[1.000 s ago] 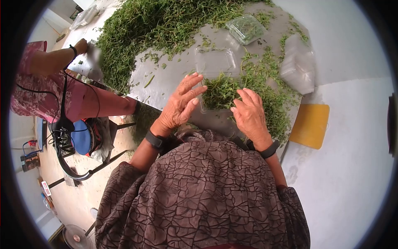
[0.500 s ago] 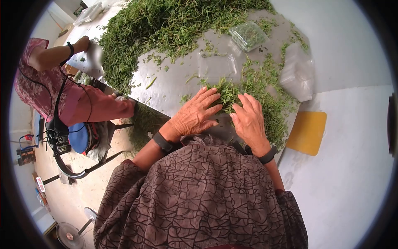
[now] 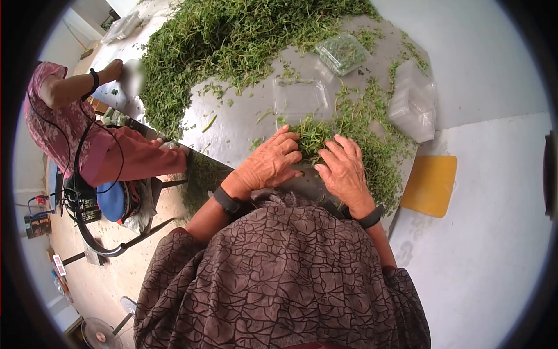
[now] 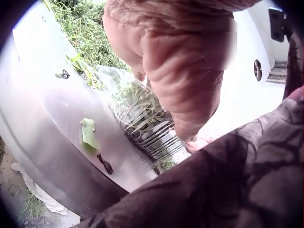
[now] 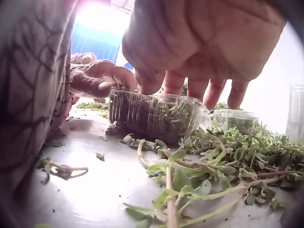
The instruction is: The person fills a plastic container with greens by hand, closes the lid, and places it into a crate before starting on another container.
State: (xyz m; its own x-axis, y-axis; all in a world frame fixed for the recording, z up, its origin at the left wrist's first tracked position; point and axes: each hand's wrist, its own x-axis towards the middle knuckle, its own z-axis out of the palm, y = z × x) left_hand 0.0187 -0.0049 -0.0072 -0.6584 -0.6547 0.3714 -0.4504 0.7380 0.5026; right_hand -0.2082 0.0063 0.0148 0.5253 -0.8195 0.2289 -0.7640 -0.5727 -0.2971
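Observation:
A clear plastic clamshell box [image 5: 152, 114] sits on the metal tabletop, filled with green leafy sprigs [image 3: 313, 135]. Its open lid [image 3: 299, 96] lies flat on the far side. My left hand [image 3: 270, 163] is at the left end of the box, fingers slightly bent and touching the sprigs at the rim. From the right, my right hand [image 3: 344, 174] reaches over the other end, fingers spread and fairly straight, fingertips down at the sprigs and rim. In the left wrist view the ribbed box wall [image 4: 147, 135] shows beneath the left hand.
A large heap of greens [image 3: 215, 46] covers the back of the table, with loose sprigs [image 3: 383, 151] along the right. Behind stands a filled closed box [image 3: 343, 53]; stacked empty boxes [image 3: 412, 102] are at the right edge. Another person [image 3: 75, 116] is at the left.
My left hand has moved right and down onto the sprigs, then drawn slightly back toward the left end with its fingers more bent. My right hand stays at the right end.

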